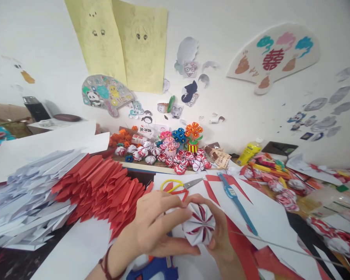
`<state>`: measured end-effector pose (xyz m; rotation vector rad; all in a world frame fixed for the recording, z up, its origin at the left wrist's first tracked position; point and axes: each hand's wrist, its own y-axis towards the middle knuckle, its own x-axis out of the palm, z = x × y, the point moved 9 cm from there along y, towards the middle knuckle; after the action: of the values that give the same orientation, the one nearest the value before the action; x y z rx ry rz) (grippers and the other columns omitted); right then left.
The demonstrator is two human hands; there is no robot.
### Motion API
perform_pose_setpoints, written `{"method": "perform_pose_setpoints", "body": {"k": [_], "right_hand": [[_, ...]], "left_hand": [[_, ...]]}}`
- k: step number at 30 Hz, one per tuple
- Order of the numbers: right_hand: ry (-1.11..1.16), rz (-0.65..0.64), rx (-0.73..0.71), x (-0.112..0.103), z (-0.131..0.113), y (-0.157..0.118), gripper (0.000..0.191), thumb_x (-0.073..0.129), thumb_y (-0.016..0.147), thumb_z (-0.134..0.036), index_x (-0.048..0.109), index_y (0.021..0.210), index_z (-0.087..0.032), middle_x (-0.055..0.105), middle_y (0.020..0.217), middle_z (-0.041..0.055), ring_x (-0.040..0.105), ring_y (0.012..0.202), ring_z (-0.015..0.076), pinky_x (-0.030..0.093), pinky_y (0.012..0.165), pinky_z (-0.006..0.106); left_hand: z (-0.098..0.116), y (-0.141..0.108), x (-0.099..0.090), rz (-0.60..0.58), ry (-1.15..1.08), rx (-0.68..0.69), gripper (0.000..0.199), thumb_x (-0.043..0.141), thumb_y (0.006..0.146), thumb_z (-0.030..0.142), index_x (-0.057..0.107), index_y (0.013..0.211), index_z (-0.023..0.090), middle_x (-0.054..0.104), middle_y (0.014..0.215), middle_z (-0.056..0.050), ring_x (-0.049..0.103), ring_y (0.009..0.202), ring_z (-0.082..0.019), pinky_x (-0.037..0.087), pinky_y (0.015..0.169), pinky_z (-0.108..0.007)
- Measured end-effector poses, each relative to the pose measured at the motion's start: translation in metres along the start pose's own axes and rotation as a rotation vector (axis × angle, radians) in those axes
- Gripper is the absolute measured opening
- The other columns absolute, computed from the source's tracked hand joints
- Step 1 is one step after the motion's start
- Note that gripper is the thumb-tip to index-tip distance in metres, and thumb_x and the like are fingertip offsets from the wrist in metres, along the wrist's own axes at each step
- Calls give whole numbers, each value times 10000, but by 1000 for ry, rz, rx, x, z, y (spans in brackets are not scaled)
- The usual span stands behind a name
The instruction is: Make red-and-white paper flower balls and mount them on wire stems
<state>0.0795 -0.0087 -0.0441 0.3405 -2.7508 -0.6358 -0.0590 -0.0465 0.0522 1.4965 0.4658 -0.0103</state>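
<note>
This is a place for making paper crafts. The table (1, 261) has piles of folded red paper (105, 186), scissors (194, 182) and a glue gun (156, 269). Drawings (144, 50) hang on the white wall (204, 17).

A white fan (274, 56) hangs above a yellow bottle (249, 152).

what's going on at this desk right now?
A person is handling a red-and-white folded paper ball. The right hand cups it from the right; the left hand has its fingers at the left side. A blue tool, seemingly a glue gun, is partly hidden below the left hand. Scissors lie just beyond the hands. Folded red paper pieces and white ones are piled to the left, and similar paper balls sit near the wall.
</note>
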Motion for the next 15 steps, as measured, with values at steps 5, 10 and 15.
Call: {"method": "perform_pose_setpoints", "body": {"k": [5, 10, 15], "right_hand": [[31, -23, 18, 6, -5, 2, 595, 764, 712, -594, 655, 1231, -324, 675, 1176, 80, 644, 1097, 318, 552, 901, 424], [119, 26, 66, 9, -4, 2, 591, 797, 680, -582, 673, 1202, -334, 675, 1188, 72, 653, 1102, 312, 567, 879, 408], [123, 9, 58, 11, -3, 5, 603, 805, 665, -586, 679, 1186, -309, 692, 1164, 80, 675, 1072, 313, 574, 881, 412]], "left_hand": [[-4, 4, 7, -94, -44, -49, 461, 551, 920, 574, 593, 1120, 160, 649, 926, -59, 635, 785, -153, 510, 699, -286], [-5, 3, 11, -177, -83, -82, 418, 516, 951, 538, 616, 1158, 188, 627, 984, -73, 617, 832, -168, 490, 732, -304], [-5, 4, 11, -197, -80, -89, 394, 503, 958, 527, 640, 1149, 210, 613, 977, -80, 611, 826, -175, 500, 730, -306]]}}
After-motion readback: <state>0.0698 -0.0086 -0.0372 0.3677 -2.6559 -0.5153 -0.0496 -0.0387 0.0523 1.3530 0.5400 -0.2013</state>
